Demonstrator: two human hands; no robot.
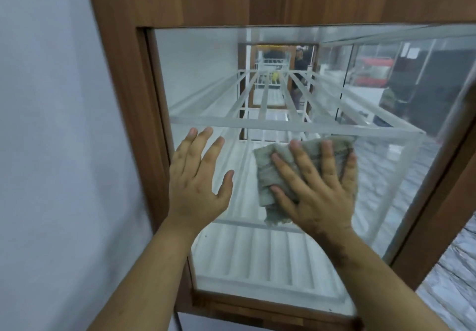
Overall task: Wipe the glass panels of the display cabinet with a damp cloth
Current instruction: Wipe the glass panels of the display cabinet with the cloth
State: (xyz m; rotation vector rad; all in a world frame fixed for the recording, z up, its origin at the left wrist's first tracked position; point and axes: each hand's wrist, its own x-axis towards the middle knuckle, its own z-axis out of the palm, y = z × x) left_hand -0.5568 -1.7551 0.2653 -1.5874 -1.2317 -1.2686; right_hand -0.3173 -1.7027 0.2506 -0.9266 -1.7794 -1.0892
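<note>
right hand (319, 189), fingers spread, presses the cloth (273, 176) flat on the glass panel (257, 253) mid-pane; left hand (198, 176) open, empty beside it, so it may smudge the glass.

Right hand (319, 191) presses grey cloth (273, 173) flat on glass panel (201, 78) (left hand (198, 176) spread beside).

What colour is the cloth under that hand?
The cloth is mottled grey-green, seen in the head view.
</note>
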